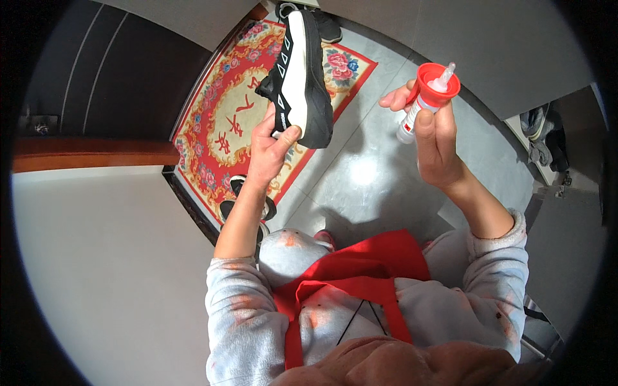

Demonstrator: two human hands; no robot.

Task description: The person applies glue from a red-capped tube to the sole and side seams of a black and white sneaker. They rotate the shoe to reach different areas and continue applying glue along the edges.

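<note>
A black and white sneaker (295,82) is raised over the doormat, with my left hand (272,149) gripping its lower end. Its dark sole edge faces to the right and its toe points away from me. On the right, my right hand (437,149) holds a small white tube with a nozzle (413,120), which bears printed writing. A red funnel-shaped cap or collar (438,91) surrounds the tube's upper part, and the clear nozzle tip stands out above it. Sneaker and tube are well apart.
Below lies a red floral doormat (236,116) with writing on grey floor tiles (347,193). A dark shoe (329,26) rests at its far edge, and several shoes (248,205) lie at its near left. At right, an open shoe cabinet (545,135) holds footwear. A dark door (111,72) stands left.
</note>
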